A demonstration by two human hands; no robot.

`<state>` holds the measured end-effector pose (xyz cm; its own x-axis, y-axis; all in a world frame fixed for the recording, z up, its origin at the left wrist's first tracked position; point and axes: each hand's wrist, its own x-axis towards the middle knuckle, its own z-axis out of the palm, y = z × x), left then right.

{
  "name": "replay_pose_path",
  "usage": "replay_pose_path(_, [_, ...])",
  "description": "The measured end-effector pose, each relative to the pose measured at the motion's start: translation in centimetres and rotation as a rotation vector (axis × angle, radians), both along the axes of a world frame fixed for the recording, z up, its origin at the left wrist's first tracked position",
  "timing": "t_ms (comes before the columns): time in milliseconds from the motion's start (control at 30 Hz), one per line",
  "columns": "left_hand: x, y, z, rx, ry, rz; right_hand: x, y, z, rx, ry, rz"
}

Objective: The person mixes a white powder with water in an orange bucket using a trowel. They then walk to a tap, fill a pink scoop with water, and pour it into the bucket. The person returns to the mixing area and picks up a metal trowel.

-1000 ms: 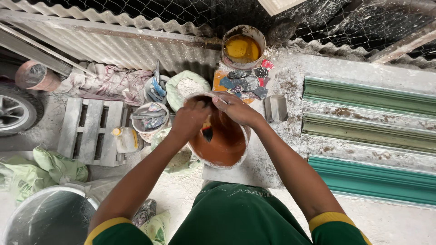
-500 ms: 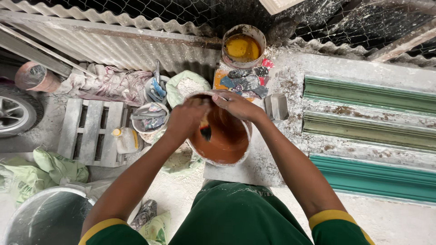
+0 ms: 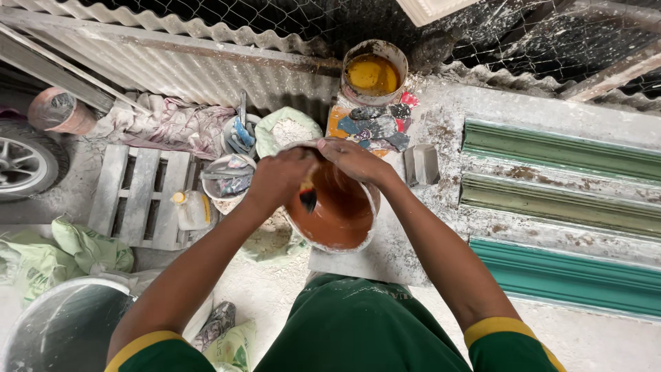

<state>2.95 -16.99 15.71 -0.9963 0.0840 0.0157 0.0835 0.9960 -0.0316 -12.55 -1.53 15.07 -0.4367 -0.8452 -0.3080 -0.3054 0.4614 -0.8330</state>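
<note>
Brush [image 3: 308, 198]: in bucket [image 3: 335, 213] of orange-brown paint at the table [image 3: 385, 255] edge; long axis near upright, bristles down, handle toward the hands. Left hand [image 3: 279, 178]: closed on the handle, forearm slanting in from lower left. Right hand [image 3: 354, 160]: curled on the bucket's far rim.

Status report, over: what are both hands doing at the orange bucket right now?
Left hand gripping a paintbrush inside the orange paint bucket. Right hand on the bucket's far rim. Nothing in the way; yellow paint can stands clear behind.
</note>
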Motion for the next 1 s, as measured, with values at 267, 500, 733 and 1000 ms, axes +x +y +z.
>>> replay_pose_path(267, [0.6, 8.0, -7.9, 0.844, -0.828, 0.379, 4.3, -1.1, -0.5, -0.080, 0.401, 0.022])
replay_pose_path(500, [0.2, 13.7, -13.2, 1.497, 0.172, 0.574, 2.6, 0.7, 1.1, 0.042, 0.263, -0.060])
replay_pose_path(733, [-2.1, 7.6, -13.2, 1.216, -0.248, 0.502, 3.2, 1.0, 2.5, 0.041, 0.459, -0.060])
replay_pose_path(1000, [-4.4, 8.8, -14.9, 0.203, 0.329, -0.144, 0.6, 2.9, 2.3, 0.013, 0.265, -0.053])
